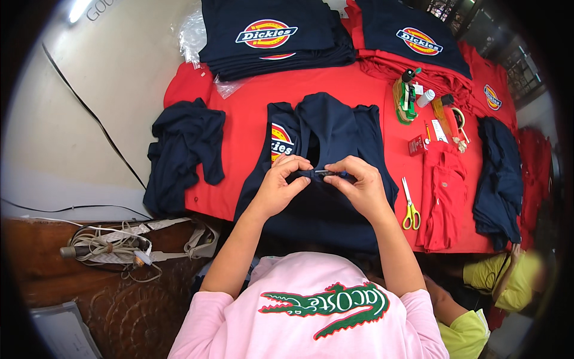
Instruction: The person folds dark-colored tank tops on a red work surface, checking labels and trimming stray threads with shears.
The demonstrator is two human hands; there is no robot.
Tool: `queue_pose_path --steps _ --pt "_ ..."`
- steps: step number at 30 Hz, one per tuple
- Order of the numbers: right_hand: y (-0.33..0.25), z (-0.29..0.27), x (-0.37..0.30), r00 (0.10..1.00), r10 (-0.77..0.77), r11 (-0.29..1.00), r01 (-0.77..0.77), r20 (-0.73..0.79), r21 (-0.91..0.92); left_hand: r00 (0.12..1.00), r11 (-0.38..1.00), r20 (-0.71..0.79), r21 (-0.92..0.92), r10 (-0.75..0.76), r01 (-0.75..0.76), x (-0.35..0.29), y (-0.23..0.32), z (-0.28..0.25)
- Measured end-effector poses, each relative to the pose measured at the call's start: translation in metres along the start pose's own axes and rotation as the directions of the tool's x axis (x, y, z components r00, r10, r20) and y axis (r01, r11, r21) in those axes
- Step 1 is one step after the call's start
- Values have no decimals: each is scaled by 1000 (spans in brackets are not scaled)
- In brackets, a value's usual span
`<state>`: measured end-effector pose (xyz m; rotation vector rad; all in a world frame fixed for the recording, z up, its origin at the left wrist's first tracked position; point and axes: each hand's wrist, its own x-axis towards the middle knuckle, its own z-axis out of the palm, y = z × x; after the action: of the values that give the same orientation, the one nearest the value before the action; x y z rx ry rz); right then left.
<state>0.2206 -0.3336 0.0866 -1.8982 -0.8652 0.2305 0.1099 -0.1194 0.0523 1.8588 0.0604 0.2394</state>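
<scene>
Left hand point(281, 185) pinching the edge of the navy garment point(317, 212); right hand point(359, 182) closed on a slim dark item point(324, 173) at that edge, exact kind unclear. Garment lies front-centre on the red-covered tabletop point(242, 119), hanging over the near edge. Yellow-handled scissors point(410, 207) just right, navy heap point(179, 155) left.

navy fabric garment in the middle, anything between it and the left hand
Nothing visible: the left hand pinches the navy fabric garment directly. A slim dark object, too small to identify, shows at the fingertips of the right hand.
</scene>
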Motion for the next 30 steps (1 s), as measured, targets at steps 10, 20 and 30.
queue_pose_path --steps 10,20,30 --pt "-31 -12 -26 990 139 990 -139 -1 20 959 890 -73 395 275 -226 -6 26 8" --pt "-39 -8 -36 998 11 989 -20 -67 -146 932 845 -18 428 362 -320 -7 32 14" --pt "-35 -5 -42 992 92 994 -97 -85 -59 943 877 -42 382 330 -290 -10 29 11"
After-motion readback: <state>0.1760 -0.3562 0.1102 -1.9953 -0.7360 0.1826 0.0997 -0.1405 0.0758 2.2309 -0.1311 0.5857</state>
